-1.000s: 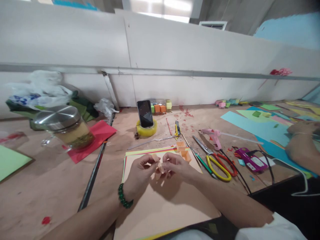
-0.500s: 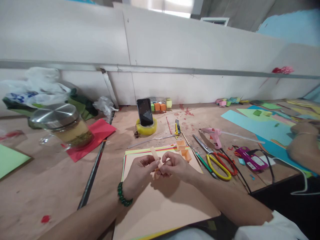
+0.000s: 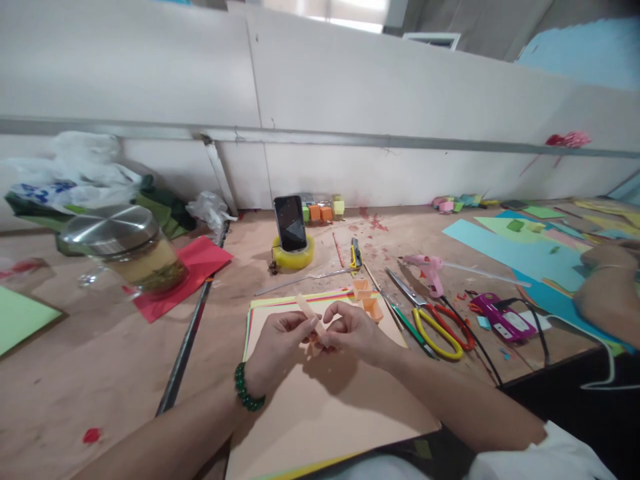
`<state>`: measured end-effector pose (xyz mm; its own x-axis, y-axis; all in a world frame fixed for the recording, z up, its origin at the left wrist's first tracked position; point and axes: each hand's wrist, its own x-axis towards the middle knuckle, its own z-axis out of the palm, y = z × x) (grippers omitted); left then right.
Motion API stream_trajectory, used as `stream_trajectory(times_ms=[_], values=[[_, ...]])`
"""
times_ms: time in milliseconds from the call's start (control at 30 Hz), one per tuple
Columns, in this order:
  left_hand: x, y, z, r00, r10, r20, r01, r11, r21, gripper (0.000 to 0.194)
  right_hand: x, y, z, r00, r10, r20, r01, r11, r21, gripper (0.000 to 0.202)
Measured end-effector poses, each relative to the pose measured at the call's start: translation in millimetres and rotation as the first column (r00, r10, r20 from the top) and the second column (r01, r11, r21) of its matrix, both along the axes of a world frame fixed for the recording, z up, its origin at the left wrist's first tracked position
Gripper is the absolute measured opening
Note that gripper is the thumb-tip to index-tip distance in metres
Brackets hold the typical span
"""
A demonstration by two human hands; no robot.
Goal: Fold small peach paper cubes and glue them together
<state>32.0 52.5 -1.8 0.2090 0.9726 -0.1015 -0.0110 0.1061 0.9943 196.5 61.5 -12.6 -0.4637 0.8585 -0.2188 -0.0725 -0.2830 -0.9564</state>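
Observation:
Between both hands, above a stack of coloured paper (image 3: 320, 413) with a peach sheet on top, is a peach paper strip (image 3: 306, 308). My left hand (image 3: 283, 340), with a green bead bracelet at the wrist, pinches the strip between thumb and fingers. My right hand (image 3: 353, 333) is closed on the strip's lower end, its fingertips close to the left thumb. The lower part of the strip is mostly hidden by the fingers. Just beyond the right hand, two small peach paper boxes (image 3: 372, 309) sit at the stack's far edge.
Scissors (image 3: 437, 333), a green-handled tool (image 3: 410, 327), a pink glue gun (image 3: 425, 270) and a purple device (image 3: 503, 317) lie to the right. A phone (image 3: 290, 223) leans on a yellow tape roll (image 3: 293, 257). A glass mug (image 3: 130, 253) stands left. A co-worker's hand (image 3: 610, 280) rests at far right.
The paper strip's upper end has tilted slightly to the left. Both hands stay nearly in place, still pinching it.

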Motion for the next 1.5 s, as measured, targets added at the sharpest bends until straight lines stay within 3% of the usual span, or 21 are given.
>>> stream_trajectory(times_ms=[367,600,967,1133,1267,1400,1500], values=[[1.1,-0.8,1.9,0.999,0.006,-0.051,-0.007,1.000,-0.018,0.033,-1.2,-4.2,-1.1,0.997,-0.042,0.064,0.041,0.999,0.021,0.047],[4.3,-3.6,-0.3,0.997,0.001,0.080,0.002,1.000,-0.025,0.028,-2.3,-7.3,-3.2,0.998,-0.044,0.038,0.042,0.998,0.051,0.046],[-2.9,1.2,0.4,1.000,0.022,-0.001,-0.022,0.999,-0.047,0.041,-3.2,-15.0,0.0,0.996,-0.040,0.076,0.027,0.985,0.170,0.048],[-5.4,3.5,9.4,0.990,0.124,-0.065,-0.121,0.991,0.049,0.036,1.7,-14.1,5.4,0.998,0.055,0.035,-0.060,0.988,0.141,0.048],[-2.3,1.0,5.5,0.988,0.114,-0.099,-0.101,0.987,0.127,0.034,4.5,-6.9,-0.2,0.998,-0.036,-0.051,0.044,0.983,0.177,0.048],[3.5,-5.4,-4.3,0.989,0.096,-0.115,-0.074,0.981,0.182,0.032,2.2,-1.4,-9.5,0.996,-0.046,-0.079,0.058,0.985,0.160,0.053],[5.8,-9.4,-4.3,0.988,0.104,-0.118,-0.082,0.980,0.182,0.036,0.1,-2.6,-6.7,0.997,-0.063,-0.045,0.070,0.980,0.187,0.051]])
